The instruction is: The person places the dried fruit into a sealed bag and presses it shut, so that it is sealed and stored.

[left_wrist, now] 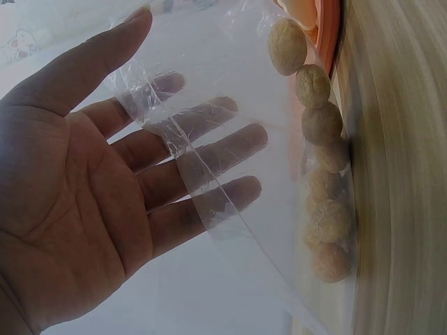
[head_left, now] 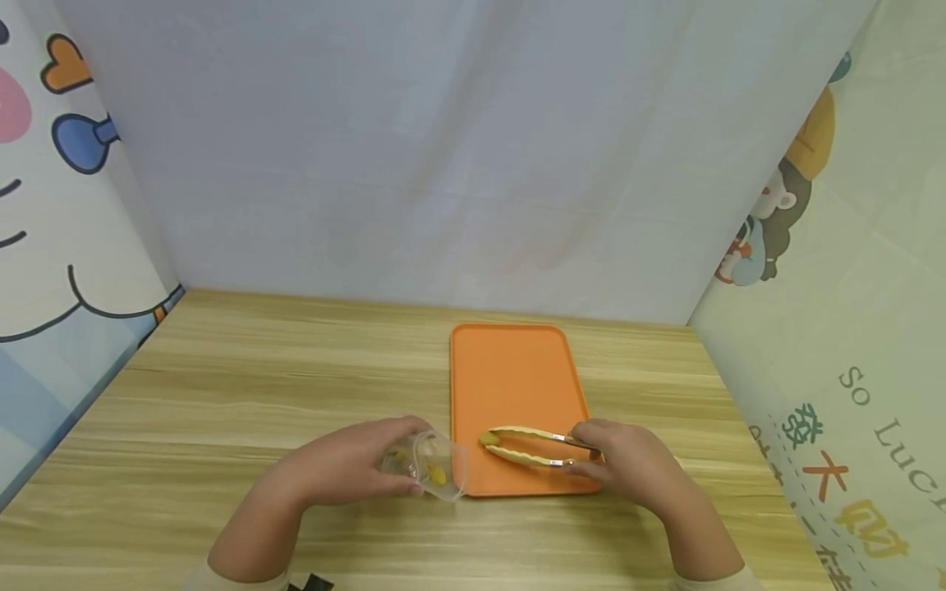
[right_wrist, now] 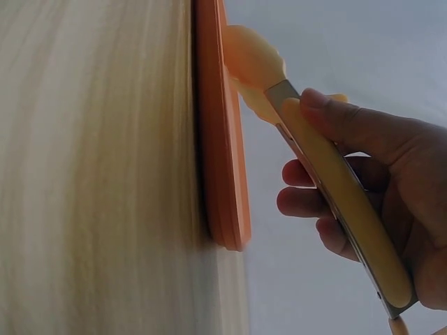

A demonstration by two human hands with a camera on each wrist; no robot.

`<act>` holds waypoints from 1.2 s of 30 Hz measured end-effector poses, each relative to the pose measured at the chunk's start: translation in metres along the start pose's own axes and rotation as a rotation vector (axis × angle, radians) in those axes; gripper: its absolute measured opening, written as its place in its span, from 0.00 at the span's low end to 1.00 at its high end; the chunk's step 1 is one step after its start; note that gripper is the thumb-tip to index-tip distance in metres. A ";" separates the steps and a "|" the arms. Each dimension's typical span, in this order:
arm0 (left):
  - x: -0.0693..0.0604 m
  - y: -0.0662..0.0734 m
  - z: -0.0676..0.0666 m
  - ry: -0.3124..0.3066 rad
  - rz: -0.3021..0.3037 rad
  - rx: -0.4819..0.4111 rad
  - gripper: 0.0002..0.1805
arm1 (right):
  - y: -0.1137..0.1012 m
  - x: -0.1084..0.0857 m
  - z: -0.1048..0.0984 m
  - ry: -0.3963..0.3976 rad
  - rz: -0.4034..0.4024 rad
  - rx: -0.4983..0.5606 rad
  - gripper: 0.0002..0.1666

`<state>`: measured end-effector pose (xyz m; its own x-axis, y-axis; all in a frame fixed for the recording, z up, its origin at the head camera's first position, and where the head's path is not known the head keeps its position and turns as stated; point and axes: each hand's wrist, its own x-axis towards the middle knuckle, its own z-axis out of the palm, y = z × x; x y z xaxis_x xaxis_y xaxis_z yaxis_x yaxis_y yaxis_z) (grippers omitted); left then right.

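Note:
My left hand (head_left: 347, 464) holds a clear plastic bag (head_left: 452, 460) on the table beside the tray, fingers on the far side and thumb on the near side. In the left wrist view, several walnuts (left_wrist: 323, 125) lie in a row along the bag's bottom; the fingers show through the film. My right hand (head_left: 631, 455) grips metal tongs (head_left: 528, 460) with cream-coloured, wavy ends. The tongs' tips are spread at a single walnut (head_left: 488, 439) on the orange tray (head_left: 517, 369); whether both touch it I cannot tell.
The tray lies on a wood-grain table (head_left: 310, 369), its near left corner next to the bag's mouth. A pale curtain (head_left: 414, 164) stands behind the table, with printed cloths at left and right. A small black object (head_left: 318, 583) shows at the bottom edge.

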<state>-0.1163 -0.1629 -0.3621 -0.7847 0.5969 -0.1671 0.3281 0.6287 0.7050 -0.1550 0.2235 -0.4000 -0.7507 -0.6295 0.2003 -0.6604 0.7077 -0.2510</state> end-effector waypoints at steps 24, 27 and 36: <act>0.001 -0.001 0.002 0.015 0.000 0.035 0.32 | -0.001 -0.003 -0.012 0.073 -0.017 0.009 0.15; 0.001 -0.002 0.002 0.013 0.001 0.029 0.32 | -0.002 -0.004 -0.014 0.079 -0.011 0.015 0.14; 0.002 -0.004 0.003 0.016 0.009 0.033 0.31 | -0.011 -0.005 -0.022 0.119 -0.032 0.001 0.15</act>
<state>-0.1176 -0.1625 -0.3669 -0.7896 0.5951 -0.1497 0.3522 0.6392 0.6837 -0.1445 0.2261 -0.3776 -0.7260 -0.6090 0.3194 -0.6840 0.6874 -0.2440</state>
